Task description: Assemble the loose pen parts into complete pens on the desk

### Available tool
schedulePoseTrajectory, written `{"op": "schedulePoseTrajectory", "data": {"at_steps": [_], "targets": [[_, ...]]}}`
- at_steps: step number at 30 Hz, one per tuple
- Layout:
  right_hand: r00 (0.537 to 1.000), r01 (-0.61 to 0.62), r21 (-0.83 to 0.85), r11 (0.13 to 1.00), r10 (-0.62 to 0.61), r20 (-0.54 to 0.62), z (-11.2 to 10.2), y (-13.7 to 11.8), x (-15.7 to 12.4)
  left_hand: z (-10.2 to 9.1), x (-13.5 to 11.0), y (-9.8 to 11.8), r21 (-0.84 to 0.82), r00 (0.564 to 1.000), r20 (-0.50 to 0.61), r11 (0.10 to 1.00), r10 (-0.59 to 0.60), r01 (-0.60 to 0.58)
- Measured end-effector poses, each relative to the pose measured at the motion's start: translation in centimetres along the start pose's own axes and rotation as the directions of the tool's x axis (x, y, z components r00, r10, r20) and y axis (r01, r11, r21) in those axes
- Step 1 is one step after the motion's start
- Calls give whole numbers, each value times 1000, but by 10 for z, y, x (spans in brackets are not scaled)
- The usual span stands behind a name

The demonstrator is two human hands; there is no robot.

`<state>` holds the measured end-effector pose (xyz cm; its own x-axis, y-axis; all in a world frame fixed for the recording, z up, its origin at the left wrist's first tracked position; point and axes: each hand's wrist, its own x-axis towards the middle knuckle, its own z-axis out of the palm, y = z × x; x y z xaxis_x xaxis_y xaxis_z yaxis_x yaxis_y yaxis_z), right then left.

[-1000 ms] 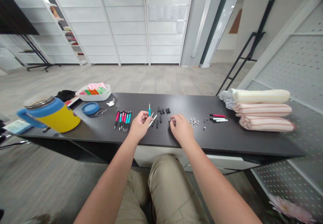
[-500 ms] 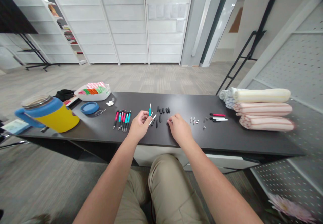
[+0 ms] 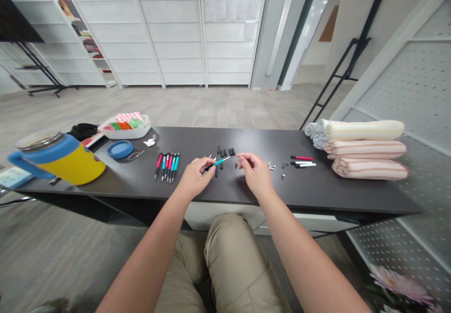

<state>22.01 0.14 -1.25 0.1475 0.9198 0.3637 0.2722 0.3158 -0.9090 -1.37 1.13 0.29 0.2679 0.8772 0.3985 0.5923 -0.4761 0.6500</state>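
Observation:
My left hand [image 3: 196, 176] is closed around a teal pen barrel [image 3: 219, 162], with a thin refill [image 3: 226, 158] sticking out toward the right. Other thin pieces show at the same fingers, too small to name. Just right of the refill's tip, my right hand [image 3: 254, 169] has its thumb and index finger brought together; a small dark bit shows by its fingers, and I cannot make out what it holds. Several black pen grips [image 3: 225, 152] lie behind and below the barrel. Several assembled pens [image 3: 167, 166], red and teal, lie in a row left of my left hand.
Small silver parts [image 3: 272, 167] and red and white pen barrels [image 3: 303, 164] lie to the right, before rolled towels [image 3: 368, 148]. On the left stand a yellow-blue jug [image 3: 75, 160], a blue lid [image 3: 120, 149] and a white basket [image 3: 128, 133].
The teal barrel has tipped from upright to nearly level, its refill now pointing right. My right hand has moved slightly up and right, its fingers now level with the refill's tip.

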Motion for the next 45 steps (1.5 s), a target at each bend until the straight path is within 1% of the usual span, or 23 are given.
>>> {"op": "schedulePoseTrajectory", "data": {"at_steps": [3, 5, 7, 11, 13, 17, 21, 26, 37, 45], "targets": [[996, -79, 226, 971, 83, -8, 2, 3, 1, 0, 0, 0, 27, 999, 21, 999, 30, -30], [993, -109, 334, 936, 120, -10, 3, 3, 2, 1, 0, 1, 36, 999, 32, 999, 40, -41], [992, -116, 375, 920, 129, -11, 4, 1, 2, 0, 0, 1, 38, 999, 37, 998, 40, -41], [995, -89, 381, 920, 102, -14, 3, -3, 1, 0, 0, 2, 35, 998, 51, 998, 44, -46], [996, -75, 356, 932, 87, -17, 3, -4, 0, 0, 0, 3, 32, 998, 51, 998, 47, -48], [998, -51, 232, 971, 61, -34, 2, -6, -2, 0, 0, 4, 28, 998, 42, 998, 48, -49], [997, -46, 134, 990, 54, -59, 2, -7, -2, 0, 0, 3, 29, 998, 49, 999, 42, -44], [996, -42, 82, 996, 49, -79, 1, -7, -2, 1, 0, 2, 16, 998, 40, 999, 46, -46], [999, 2, -27, 1000, -3, -54, 3, -5, -5, 0, 0, 3, 27, 998, 56, 999, 33, -34], [997, 73, -87, 994, -71, 25, 6, -10, -6, 1, 0, 1, 39, 995, 65, 996, 73, -75]]}}
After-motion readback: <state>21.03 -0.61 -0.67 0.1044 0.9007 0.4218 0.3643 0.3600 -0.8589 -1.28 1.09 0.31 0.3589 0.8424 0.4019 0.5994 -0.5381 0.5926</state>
